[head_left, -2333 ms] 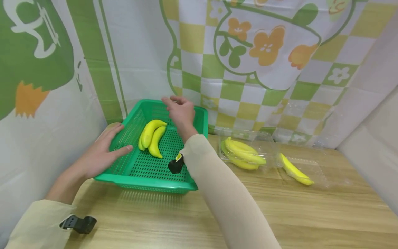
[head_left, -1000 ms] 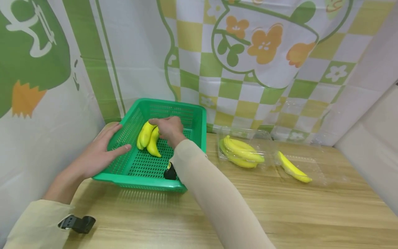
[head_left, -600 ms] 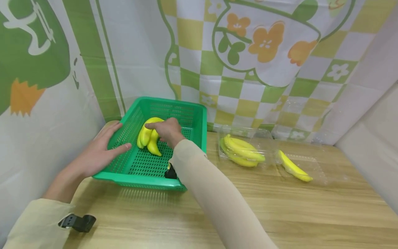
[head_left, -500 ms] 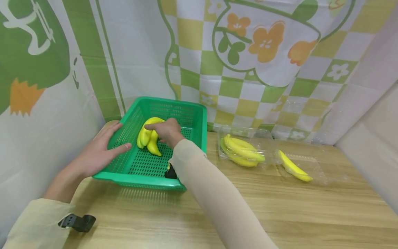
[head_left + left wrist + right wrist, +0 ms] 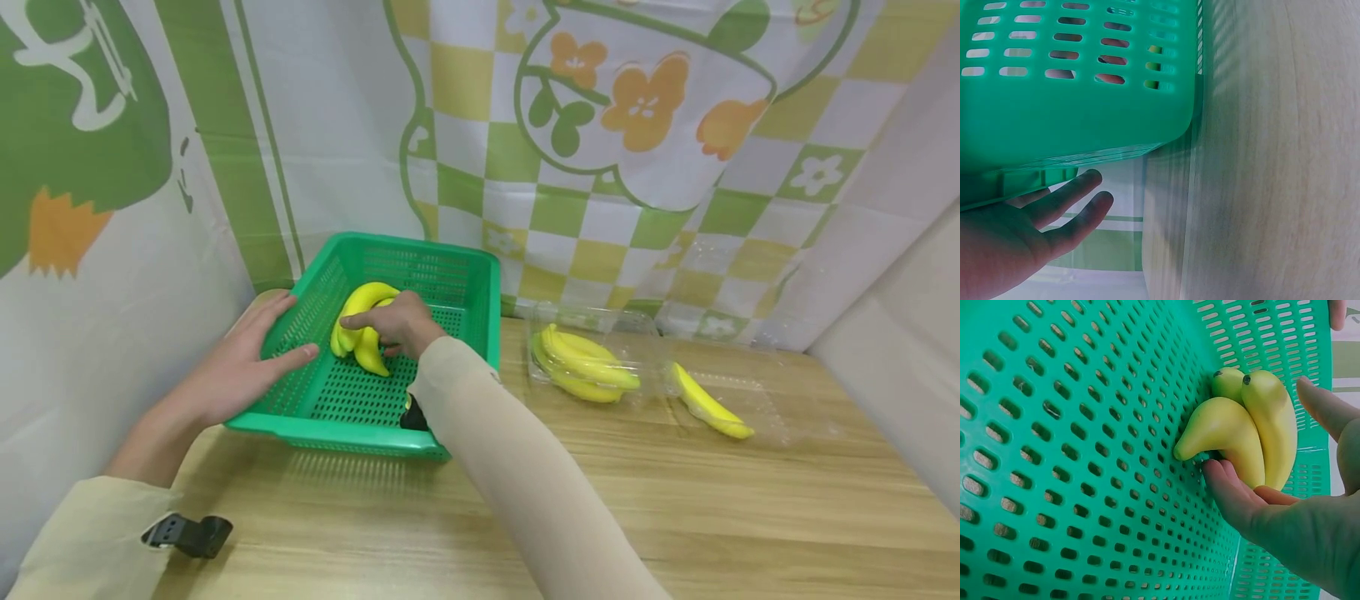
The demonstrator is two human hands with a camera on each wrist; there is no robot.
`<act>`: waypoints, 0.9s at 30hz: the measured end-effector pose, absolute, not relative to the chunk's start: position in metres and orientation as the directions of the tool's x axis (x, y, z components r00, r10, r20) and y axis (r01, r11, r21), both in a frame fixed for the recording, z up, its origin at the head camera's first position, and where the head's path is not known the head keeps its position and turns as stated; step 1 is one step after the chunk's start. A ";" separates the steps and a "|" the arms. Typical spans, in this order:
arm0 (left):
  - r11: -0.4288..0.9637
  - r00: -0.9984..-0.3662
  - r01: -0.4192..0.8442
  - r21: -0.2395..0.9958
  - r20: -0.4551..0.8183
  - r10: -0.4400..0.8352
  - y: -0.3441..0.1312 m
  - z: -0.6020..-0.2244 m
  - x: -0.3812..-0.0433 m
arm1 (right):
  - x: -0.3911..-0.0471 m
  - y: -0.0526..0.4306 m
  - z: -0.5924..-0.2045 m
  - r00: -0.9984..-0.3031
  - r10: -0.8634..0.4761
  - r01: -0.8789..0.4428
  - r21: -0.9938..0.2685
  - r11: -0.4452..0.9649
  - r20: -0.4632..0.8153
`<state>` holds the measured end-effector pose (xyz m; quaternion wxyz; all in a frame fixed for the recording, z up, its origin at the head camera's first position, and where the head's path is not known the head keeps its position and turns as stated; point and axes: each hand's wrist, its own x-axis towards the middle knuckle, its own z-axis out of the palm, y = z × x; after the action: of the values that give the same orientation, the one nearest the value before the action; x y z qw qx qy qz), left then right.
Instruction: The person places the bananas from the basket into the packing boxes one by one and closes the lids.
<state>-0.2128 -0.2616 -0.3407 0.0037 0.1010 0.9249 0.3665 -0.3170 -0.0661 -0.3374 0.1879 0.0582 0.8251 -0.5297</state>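
At far left, a pale sleeve (image 5: 97,533) with a black wrist camera (image 5: 198,537) leads to the left hand (image 5: 240,367). Its fingers are straight and spread outside a green basket (image 5: 330,433), the thumb reaching over the left rim. Inside, toward the left wall, three yellow bananas (image 5: 362,300) lie together. The right hand (image 5: 405,321) reaches in from the right, thumb set wide of the fingers, bananas between them; whether the fingertips touch the nearest fruit is hard to tell. Right of the basket, a clear box (image 5: 633,333) holds more bananas (image 5: 585,367). Farther right lies a lone banana (image 5: 708,404), clear plastic about it. All rest on a wood-grain table (image 5: 637,517) before a patterned cloth (image 5: 457,83).
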 end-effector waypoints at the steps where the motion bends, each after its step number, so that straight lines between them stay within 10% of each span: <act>1: 0.711 -0.980 0.185 0.679 0.068 0.189 -0.262 -0.341 -0.213 | -0.317 -0.066 -0.338 -0.922 -0.105 0.294 -0.849 0.438 -0.374; 27: 0.723 -0.981 0.181 0.666 0.066 0.184 -0.262 -0.340 -0.213 | -0.318 -0.068 -0.334 -0.928 -0.004 0.298 -0.748 0.594 -0.373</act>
<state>-0.2126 -0.2617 -0.3397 0.0022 0.0983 0.9283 0.3586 -0.3184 -0.0676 -0.3339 0.1703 0.0838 0.8763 -0.4428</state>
